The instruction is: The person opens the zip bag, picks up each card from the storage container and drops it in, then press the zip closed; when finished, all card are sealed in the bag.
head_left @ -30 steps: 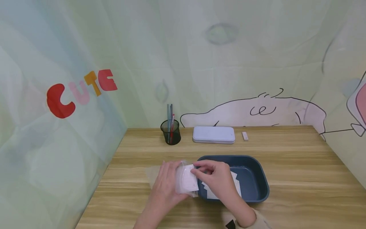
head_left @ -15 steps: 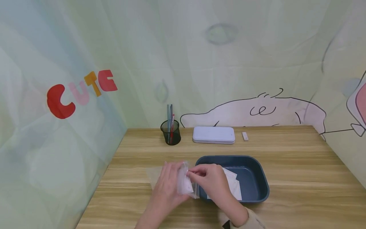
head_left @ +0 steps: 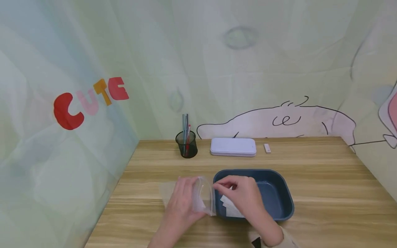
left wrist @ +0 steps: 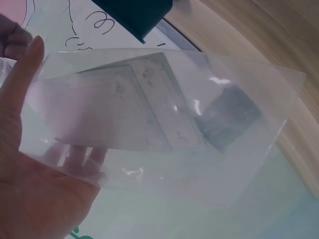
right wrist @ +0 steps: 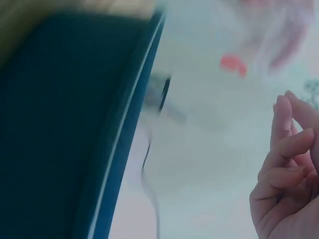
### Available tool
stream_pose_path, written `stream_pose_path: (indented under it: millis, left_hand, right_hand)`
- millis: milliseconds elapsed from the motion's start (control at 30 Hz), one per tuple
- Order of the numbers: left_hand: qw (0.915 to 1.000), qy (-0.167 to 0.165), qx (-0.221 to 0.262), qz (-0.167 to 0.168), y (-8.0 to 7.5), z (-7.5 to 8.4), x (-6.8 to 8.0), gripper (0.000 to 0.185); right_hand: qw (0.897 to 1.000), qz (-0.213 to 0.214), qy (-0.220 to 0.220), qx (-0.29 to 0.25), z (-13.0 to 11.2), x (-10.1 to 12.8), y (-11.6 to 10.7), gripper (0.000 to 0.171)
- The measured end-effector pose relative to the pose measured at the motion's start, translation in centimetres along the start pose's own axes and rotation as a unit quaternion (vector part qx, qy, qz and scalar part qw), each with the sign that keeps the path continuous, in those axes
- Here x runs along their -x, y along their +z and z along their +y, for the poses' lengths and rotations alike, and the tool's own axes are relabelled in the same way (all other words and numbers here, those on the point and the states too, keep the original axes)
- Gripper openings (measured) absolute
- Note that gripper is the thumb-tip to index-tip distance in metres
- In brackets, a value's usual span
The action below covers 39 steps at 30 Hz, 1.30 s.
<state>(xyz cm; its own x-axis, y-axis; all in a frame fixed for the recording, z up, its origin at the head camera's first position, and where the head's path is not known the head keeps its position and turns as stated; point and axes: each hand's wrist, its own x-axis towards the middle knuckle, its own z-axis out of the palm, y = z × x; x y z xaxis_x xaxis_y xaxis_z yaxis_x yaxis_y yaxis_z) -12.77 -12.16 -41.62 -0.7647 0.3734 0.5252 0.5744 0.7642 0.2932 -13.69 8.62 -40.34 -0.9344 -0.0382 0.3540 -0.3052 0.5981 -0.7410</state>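
Note:
My left hand (head_left: 181, 199) grips a clear plastic bag (head_left: 208, 194), its mouth turned right toward the tray. Through the bag (left wrist: 234, 172) in the left wrist view, white printed rectangular cards or packets (left wrist: 107, 109) show, overlapping inside. My right hand (head_left: 245, 193) is just right of the mouth, over the tray's left side, with thumb and index tips together. In the right wrist view no item shows between the right hand's (right wrist: 286, 179) fingertips, and its other fingers are curled. Several similar white pieces (head_left: 232, 209) lie in the dark blue tray (head_left: 274, 198), partly hidden by the right hand.
Along the back of the wooden table (head_left: 149, 165) stand a black mesh pen cup (head_left: 187, 148) with several pens, a pale flat case (head_left: 233, 147) and a small white eraser-like block (head_left: 267, 148). A printed curtain (head_left: 155, 69) hangs behind and at the sides.
White pieces that stuck out at the bag's mouth now sit deeper inside. My right hand first pushed left into the mouth, then drew back right, apart from the bag.

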Motion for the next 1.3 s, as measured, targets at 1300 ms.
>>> stream_pose_path:
  millis: [1300]
  left_hand:
    - [0.9999,-0.013,-0.007,0.007,0.1,-1.1,0.6,0.106]
  right_hand:
    - [0.951,-0.167,0.188,0.18,12.0,2.0,-2.9,0.057]
